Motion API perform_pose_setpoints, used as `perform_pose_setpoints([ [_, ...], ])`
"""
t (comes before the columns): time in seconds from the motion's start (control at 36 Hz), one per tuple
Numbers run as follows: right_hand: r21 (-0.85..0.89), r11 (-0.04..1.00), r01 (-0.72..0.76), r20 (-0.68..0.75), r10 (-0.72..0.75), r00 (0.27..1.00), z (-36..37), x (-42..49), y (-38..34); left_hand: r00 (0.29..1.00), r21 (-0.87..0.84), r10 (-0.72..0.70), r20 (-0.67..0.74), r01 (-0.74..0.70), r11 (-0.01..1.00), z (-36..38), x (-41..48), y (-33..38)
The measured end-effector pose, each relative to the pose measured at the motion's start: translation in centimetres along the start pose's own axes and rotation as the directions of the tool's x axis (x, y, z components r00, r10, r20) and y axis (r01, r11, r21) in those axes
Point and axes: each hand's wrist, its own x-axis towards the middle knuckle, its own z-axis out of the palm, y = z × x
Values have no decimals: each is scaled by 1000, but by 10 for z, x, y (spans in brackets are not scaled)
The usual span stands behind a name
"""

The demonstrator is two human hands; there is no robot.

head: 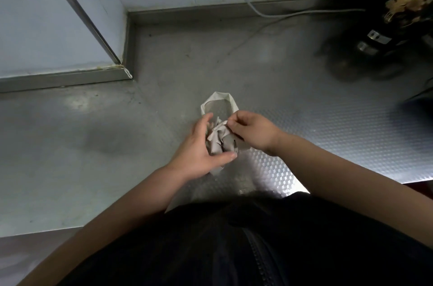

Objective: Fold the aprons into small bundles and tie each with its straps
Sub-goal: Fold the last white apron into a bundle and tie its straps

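Observation:
A small beige apron bundle point(218, 143) lies on the steel counter point(93, 145) right in front of me, crumpled, with straps knotted across its top. A loop of strap point(220, 98) sticks out beyond it, away from me. My left hand point(199, 152) cups the bundle from the left, thumb curled round its near side. My right hand point(253, 131) pinches a strap end at the knot on top. The bundle's underside is hidden by my hands.
A wall and a raised steel ledge point(70, 77) box in the counter at the back left. A grey cable point(269, 14) runs along the back wall. A black object with gold pattern point(398, 16) stands at the far right. The counter's front edge is near my body.

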Motion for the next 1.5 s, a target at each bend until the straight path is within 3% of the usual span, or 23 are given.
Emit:
perform_pose_setpoints([
  [0.08, 72, 997, -31, 20, 29, 999, 4, -1, -6, 999, 88, -13, 32, 10, 996, -3, 10, -4],
  [0.22, 142, 989, -34, 100, 19, 995, 10, -7, -15, 966, -347, -154, -209, 74, 935, -23, 18, -6],
  [0.28, 55, 997, -55, 148, 46, 988, 13, -4, -19, 940, -471, -200, -276, 49, 881, -36, 23, -4],
  [0.36, -254, 966, -42, 89, 67, 994, 19, 6, -30, 918, -580, -244, -312, 19, 814, -61, 28, -1],
  [0.42, -328, 945, 10, 49, 6, 999, 23, 10, -40, 920, -592, -227, -319, -6, 806, -74, 28, 0],
  [0.53, -207, 976, 70, 71, -56, 996, 32, 19, -61, 939, -581, -164, -302, -45, 812, -88, 23, 8],
  [0.69, -428, 898, 96, -62, -135, 989, 39, 24, -87, 911, -570, -140, -389, -118, 813, -115, 18, 23],
  [0.78, -538, 840, 62, -182, -188, 965, 23, 22, -103, 837, -610, -209, -506, -175, 773, -136, 17, 26],
  [0.83, -505, 861, 55, -271, -220, 937, 11, 19, -114, 752, -607, -300, -588, -164, 778, -150, 19, 20],
  [0.86, -474, 877, 80, -307, -249, 919, 5, 16, -122, 714, -569, -346, -609, -89, 818, -156, 19, 18],
  [0.92, -443, 883, 152, -326, -317, 891, -2, 11, -136, 669, -359, -432, -605, 255, 898, -158, 15, 15],
  [0.97, -460, 851, 255, -256, -402, 879, -1, 3, -152, 690, -104, -444, -571, 475, 874, -149, 1, 18],
  [1.0, -470, 831, 297, -214, -434, 875, 2, -1, -159, 746, -29, -388, -541, 444, 895, -145, -2, 20],
  [1.06, -489, 789, 371, -149, -494, 856, 11, -11, -170, 883, 46, -179, -434, 220, 975, -138, -6, 28],
  [1.11, -470, 771, 430, -134, -543, 829, 18, -18, -177, 949, 45, -35, -313, 52, 998, -136, -7, 45],
  [1.19, -430, 778, 458, -130, -555, 822, 24, -30, -181, 928, -39, 63, -367, -83, 996, -142, -15, 70],
  [1.31, -358, 831, 426, -262, -528, 808, 19, -46, -183, 857, -216, 4, -515, -134, 967, -164, -36, 89],
  [1.42, -100, 929, 357, -375, -368, 851, 7, -68, -192, 870, -528, -99, -484, -199, 825, -186, -67, 101],
  [1.5, 191, 914, 358, -323, -285, 902, 6, -88, -207, 883, -630, -96, -460, -248, 736, -196, -95, 113],
])
